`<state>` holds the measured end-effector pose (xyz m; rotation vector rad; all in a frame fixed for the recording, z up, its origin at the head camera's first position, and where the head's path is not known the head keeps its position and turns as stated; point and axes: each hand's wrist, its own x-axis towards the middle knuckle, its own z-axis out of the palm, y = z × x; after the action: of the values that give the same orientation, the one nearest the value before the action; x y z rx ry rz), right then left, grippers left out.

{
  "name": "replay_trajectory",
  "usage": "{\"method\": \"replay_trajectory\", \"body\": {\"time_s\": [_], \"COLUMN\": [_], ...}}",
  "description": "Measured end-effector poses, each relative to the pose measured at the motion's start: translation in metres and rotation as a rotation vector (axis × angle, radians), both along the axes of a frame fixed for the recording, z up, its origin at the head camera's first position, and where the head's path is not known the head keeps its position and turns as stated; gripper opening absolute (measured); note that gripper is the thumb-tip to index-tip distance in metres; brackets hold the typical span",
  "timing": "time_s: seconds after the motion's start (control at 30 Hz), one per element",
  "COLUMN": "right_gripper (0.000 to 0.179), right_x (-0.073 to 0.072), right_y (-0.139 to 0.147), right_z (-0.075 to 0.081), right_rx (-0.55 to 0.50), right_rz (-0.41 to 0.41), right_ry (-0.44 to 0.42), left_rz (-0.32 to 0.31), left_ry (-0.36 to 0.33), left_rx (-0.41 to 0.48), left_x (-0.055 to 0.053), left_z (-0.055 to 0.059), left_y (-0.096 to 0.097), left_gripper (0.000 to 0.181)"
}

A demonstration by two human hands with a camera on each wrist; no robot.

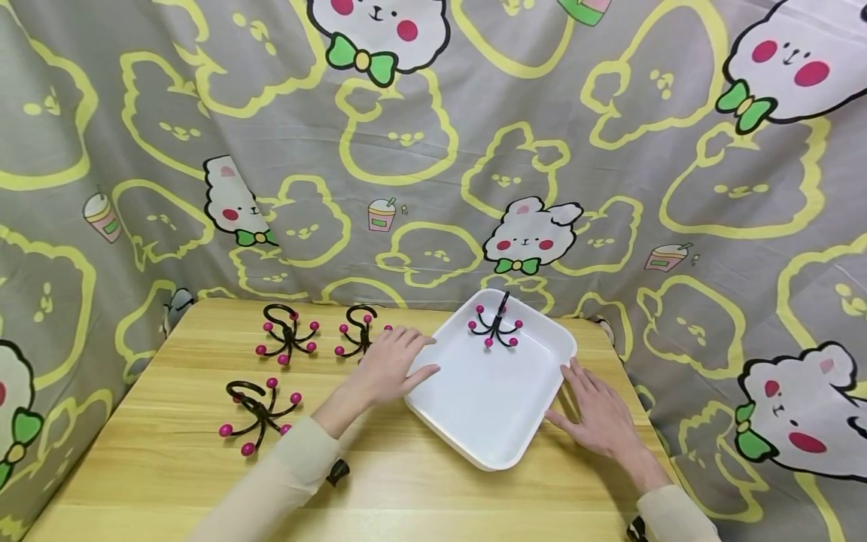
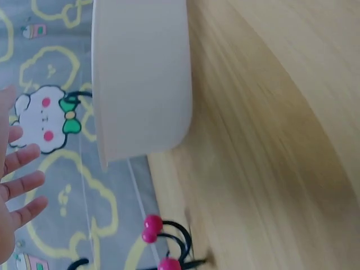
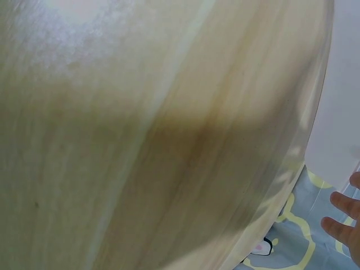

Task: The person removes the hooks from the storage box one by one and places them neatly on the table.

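Note:
A white rectangular tray (image 1: 484,399) sits at an angle on the table. Inside it, toward the far end, lies a black multi-arm hanging hook (image 1: 497,325) with pink ball tips. My left hand (image 1: 393,365) is beside the tray's left rim with its fingers extended; the left wrist view shows this hand (image 2: 19,185) holding nothing, beside the tray's outer wall (image 2: 143,79). At the right rim is my right hand (image 1: 599,410), fingers spread and fingertips close to the edge. Whether they touch it is unclear. The right wrist view catches only a few fingers (image 3: 343,205) near the tray wall (image 3: 340,101).
Three similar hooks rest left of the tray: one at the back left (image 1: 287,339), one partly behind my left hand (image 1: 364,331), and one nearer the front (image 1: 260,414). The wooden table (image 1: 433,497) meets a patterned grey curtain (image 1: 420,203) behind and at both sides.

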<state>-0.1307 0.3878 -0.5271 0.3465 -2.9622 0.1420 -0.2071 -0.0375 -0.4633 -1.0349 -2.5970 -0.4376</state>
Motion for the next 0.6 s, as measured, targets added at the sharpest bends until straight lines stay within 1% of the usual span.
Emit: {"method": "replay_trajectory", "body": {"time_s": [0.2, 0.33, 0.43, 0.6], "right_gripper": [0.099, 0.099, 0.100, 0.100], "right_x": [0.001, 0.001, 0.001, 0.000], "right_y": [0.000, -0.001, -0.001, -0.001], "right_z": [0.001, 0.001, 0.000, -0.001], "right_rx": [-0.002, -0.001, -0.003, -0.004], "right_rz": [0.002, 0.004, 0.003, 0.001], "right_ry": [0.024, 0.024, 0.017, 0.003], "left_rz": [-0.007, -0.006, 0.001, 0.003], "left_ry": [0.013, -0.013, -0.030, -0.018], "left_rx": [-0.020, -0.040, -0.053, -0.063], "left_x": [-0.008, -0.014, -0.018, -0.027], "left_z": [0.004, 0.007, 0.010, 0.012], "left_y": [0.026, 0.041, 0.050, 0.064], "left_gripper": [0.051, 0.053, 0.053, 0.053]}}
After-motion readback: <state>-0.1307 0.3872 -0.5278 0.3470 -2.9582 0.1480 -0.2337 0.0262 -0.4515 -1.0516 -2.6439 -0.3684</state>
